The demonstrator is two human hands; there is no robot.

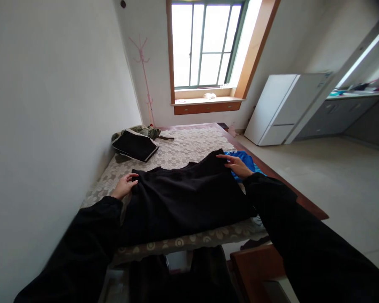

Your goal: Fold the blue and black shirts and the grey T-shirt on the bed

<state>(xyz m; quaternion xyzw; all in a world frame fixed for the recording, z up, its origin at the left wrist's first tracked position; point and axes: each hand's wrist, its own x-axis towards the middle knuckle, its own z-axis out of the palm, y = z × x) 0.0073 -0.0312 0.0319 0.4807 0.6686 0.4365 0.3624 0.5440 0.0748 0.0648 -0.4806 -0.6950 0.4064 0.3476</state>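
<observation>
A black garment, perhaps a shirt or sweater, is spread across the near end of a table with a floral cloth. My left hand pinches its far left corner between thumb and fingers. At the far right corner, my right hand grips the fabric, with the index finger stretched along the edge. That right corner is raised a little above the cloth. Beside and partly under my right hand lies a bright blue cloth item.
A folded black item with pale edging rests at the table's left, against an olive-green bag or cloth. Behind stand a pink coat rack and a window. A white fridge is at right; a wooden stool or chair sits below.
</observation>
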